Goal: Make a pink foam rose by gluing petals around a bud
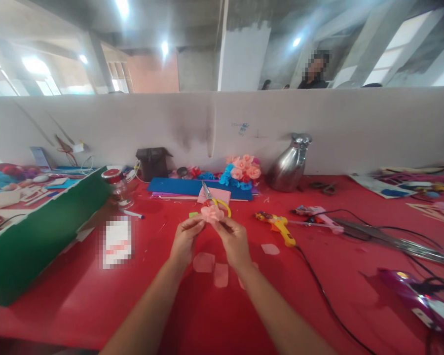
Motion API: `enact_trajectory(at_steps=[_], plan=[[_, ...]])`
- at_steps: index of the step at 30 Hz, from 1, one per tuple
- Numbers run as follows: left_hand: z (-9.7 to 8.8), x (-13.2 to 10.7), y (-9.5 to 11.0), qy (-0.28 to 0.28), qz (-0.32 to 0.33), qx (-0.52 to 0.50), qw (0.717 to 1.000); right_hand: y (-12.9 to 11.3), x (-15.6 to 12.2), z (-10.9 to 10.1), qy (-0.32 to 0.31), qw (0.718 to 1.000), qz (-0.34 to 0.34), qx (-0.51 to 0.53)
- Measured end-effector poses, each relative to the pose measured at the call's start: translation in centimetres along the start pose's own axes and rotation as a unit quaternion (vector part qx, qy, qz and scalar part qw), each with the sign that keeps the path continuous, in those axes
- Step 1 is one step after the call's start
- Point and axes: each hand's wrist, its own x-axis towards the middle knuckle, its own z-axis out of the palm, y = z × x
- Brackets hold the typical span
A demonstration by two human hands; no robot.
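Note:
Between my two hands, above the red table (140, 305), is a pink paper flower (211, 213). My left hand (187, 236) pinches its lower left side. With thumb and fingers, my right hand (233, 239) grips the right side. Loose pink petal pieces (221, 275) lie on the table below and between my forearms, and another petal (270, 249) lies to the right. Just behind the flower, yellow-handled scissors (222, 207) rest by a folded pink sheet (216, 195). A yellow glue gun (281, 228) lies to the right of my right hand.
Behind are blue sheets (177, 188), a bunch of finished flowers (244, 170) and a steel jug (288, 162). A green partition (48, 236) and glass jar (118, 187) stand left. To the right lie a pink glue gun (325, 221), cables and a purple device (410, 296).

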Motion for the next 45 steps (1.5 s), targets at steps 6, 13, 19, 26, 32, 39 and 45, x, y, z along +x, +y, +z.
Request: enact_trajectory(at_steps=[6, 13, 19, 26, 32, 39, 45], plan=[[-0.3, 0.0, -0.2, 0.046, 0.060, 0.100, 0.992, 0.9, 0.7, 0.0, 0.012, 0.979, 0.126, 0.159], [0.2, 0.0, -0.7, 0.041, -0.075, 0.049, 0.995, 1.0, 0.7, 0.2, -0.016, 0.969, 0.154, 0.195], [-1.1, 0.7, -0.7, 0.092, -0.058, 0.059, 0.992, 0.3, 1.6, -1.3, 0.044, 0.978, 0.103, 0.177], [-1.8, 1.2, -1.1, 0.103, -0.080, 0.029, 0.991, 0.8, 2.4, -2.6, 0.118, 0.978, 0.136, 0.108], [-1.1, 0.8, -0.9, 0.087, -0.036, 0.073, 0.993, 0.6, 1.1, -1.4, -0.091, 0.994, 0.031, -0.050], [-0.2, 0.3, -0.5, 0.049, 0.019, 0.152, 0.987, 1.2, 0.9, -0.9, -0.043, 0.994, -0.030, -0.096], [0.0, 0.3, -0.4, 0.064, 0.075, 0.158, 0.982, 0.9, 1.3, -1.0, -0.004, 0.999, 0.032, -0.034]])
